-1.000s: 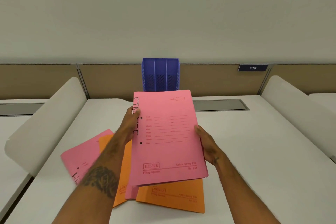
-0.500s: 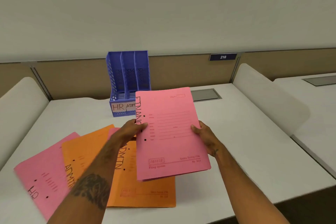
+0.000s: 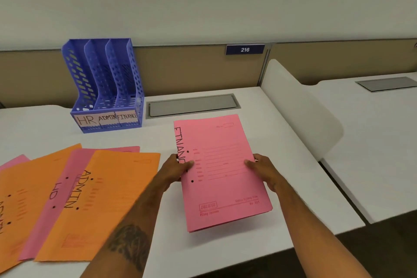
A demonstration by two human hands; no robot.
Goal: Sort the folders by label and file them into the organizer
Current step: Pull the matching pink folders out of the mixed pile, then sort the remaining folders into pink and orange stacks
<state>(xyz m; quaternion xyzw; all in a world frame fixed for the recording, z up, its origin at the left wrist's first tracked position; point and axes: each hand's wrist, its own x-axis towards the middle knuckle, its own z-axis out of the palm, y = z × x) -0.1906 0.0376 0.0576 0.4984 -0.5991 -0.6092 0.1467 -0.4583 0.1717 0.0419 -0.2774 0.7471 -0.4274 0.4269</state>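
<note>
**Desk** (image 3: pixel 284 133): white surface with a tan back panel. It carries all the task's items.

**Side panel** (image 3: pixel 300 108): white, standing at the desk's right edge, between it and the neighbouring desk (image 3: pixel 383 142).

**Loose folders, left part of the desk:** four lie flat, fanned and overlapping.
- The admin folder (image 3: pixel 117 198), orange and lettered ADMIN, lies on top.
- Under it is a pink folder lettered HR (image 3: pixel 70 174).
- Below that is a second orange folder (image 3: pixel 29 187). Its lettering is cut off by the frame.
- A pink corner (image 3: pixel 13 161) shows at the far left.

**Organizer** (image 3: pixel 103 88): blue perforated plastic, upright against the back panel, behind the fan.
- It has three slots, tagged HR, ADMIN and FINANCE from left to right.
- The inner walls of each slot are visible down to the base.

**Finance folder** (image 3: pixel 221 171): pink, lettered FINANC along its left edge, with the rest of the word covered.
- It is held off the desk, with its shadow beneath.
- It sits right of the fan, and nearer than and to the right of the organizer.

**Hatch** (image 3: pixel 191 105): grey, set flush in the desk beside the organizer.

**Left grip** (image 3: pixel 178 169): clamps the finance folder's left edge, thumb on top.

**Right grip** (image 3: pixel 264 169): clamps its right edge, thumb on top.

**Number plate** (image 3: pixel 244 49): blue, reading 216, on the back panel.
</note>
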